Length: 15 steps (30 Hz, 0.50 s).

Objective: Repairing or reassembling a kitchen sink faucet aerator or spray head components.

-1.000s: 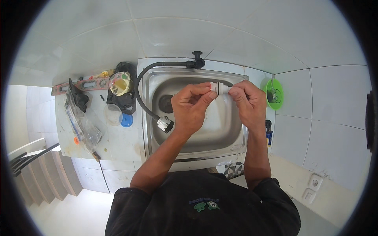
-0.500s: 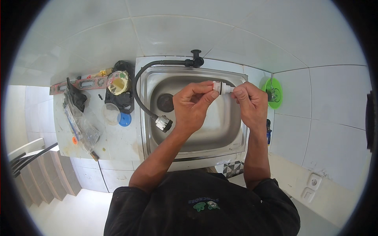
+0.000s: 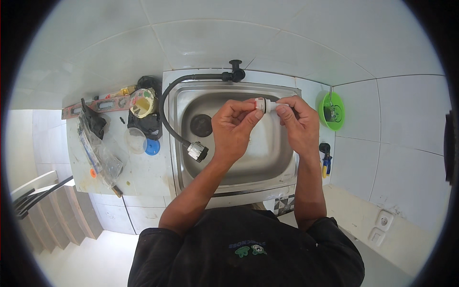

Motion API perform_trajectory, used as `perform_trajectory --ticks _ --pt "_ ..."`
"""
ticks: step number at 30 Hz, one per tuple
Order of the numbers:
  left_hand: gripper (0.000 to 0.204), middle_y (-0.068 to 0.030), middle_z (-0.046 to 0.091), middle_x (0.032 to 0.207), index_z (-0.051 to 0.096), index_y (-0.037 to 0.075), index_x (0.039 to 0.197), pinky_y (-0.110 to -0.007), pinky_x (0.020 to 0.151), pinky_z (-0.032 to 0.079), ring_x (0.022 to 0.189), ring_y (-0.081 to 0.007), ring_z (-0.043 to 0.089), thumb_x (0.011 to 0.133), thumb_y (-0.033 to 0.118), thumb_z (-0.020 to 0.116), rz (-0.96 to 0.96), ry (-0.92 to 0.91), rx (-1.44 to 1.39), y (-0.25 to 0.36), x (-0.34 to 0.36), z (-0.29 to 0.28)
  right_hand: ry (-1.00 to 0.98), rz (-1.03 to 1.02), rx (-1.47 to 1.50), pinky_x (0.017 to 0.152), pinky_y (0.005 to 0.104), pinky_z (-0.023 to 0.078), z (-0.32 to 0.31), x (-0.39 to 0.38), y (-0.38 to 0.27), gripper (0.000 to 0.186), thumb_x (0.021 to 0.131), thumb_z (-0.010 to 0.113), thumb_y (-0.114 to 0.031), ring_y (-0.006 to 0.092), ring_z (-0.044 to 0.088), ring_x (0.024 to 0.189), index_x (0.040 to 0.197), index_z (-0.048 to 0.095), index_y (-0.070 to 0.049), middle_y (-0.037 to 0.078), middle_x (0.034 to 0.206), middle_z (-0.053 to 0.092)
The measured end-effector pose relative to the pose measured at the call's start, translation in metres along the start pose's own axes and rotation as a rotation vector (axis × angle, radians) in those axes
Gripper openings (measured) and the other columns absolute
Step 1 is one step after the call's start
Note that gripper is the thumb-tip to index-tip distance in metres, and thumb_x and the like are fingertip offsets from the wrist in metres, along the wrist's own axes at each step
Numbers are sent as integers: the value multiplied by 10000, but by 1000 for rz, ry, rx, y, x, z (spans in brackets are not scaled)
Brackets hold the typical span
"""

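Note:
A white plastic fitting (image 3: pixel 262 105) with a black ring and a red detail at its left end is held above the steel sink (image 3: pixel 253 160). My left hand (image 3: pixel 231 129) pinches the red-marked end between thumb and fingers. On the narrower right end, the thumb and fingers of my right hand (image 3: pixel 299 124) are closed. A black flexible hose (image 3: pixel 166 110) runs from a black wall valve (image 3: pixel 235 74) round the sink's left side, its chrome-and-black end (image 3: pixel 196 151) lying inside the basin. A black round drain piece (image 3: pixel 201 125) shows behind that end.
On the left counter (image 3: pixel 143 177) lie a spirit level (image 3: pixel 74 110), plastic bags (image 3: pixel 107 162), a messy tub (image 3: pixel 142 103), a clear lid (image 3: pixel 135 139) and a blue lid (image 3: pixel 152 147). At right stand a green bowl (image 3: pixel 331 119) and blue-yellow pliers (image 3: pixel 327 165). Stairs (image 3: pixel 62 215) descend at far left.
Both hands keep their grip on the fitting. My right hand has shifted slightly to the left, and more of the pliers beside it now shows.

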<state>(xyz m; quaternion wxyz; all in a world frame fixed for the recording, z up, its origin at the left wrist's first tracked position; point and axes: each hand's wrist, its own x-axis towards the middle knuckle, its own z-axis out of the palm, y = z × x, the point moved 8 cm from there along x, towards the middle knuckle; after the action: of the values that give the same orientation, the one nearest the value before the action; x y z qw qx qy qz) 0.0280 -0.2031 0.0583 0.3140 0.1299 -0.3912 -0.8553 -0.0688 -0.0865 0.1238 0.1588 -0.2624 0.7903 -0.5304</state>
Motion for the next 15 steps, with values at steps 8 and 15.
perform_trajectory --ticks 8,15 --pt "292 -152 651 1077 553 -44 1119 -282 876 517 985 -169 634 842 -74 641 -31 -18 47 2 0 3 -35 119 237 563 202 411 4 -1 24 254 909 649 -262 54 494 617 936 642 -10 -18 692 560" --pt "355 -150 650 1076 545 -46 1174 -280 882 516 1005 -171 630 837 -63 654 -50 -37 111 -4 -1 3 -39 143 287 559 207 419 4 -2 32 269 912 644 -271 62 503 621 929 637 -2 -9 699 564"
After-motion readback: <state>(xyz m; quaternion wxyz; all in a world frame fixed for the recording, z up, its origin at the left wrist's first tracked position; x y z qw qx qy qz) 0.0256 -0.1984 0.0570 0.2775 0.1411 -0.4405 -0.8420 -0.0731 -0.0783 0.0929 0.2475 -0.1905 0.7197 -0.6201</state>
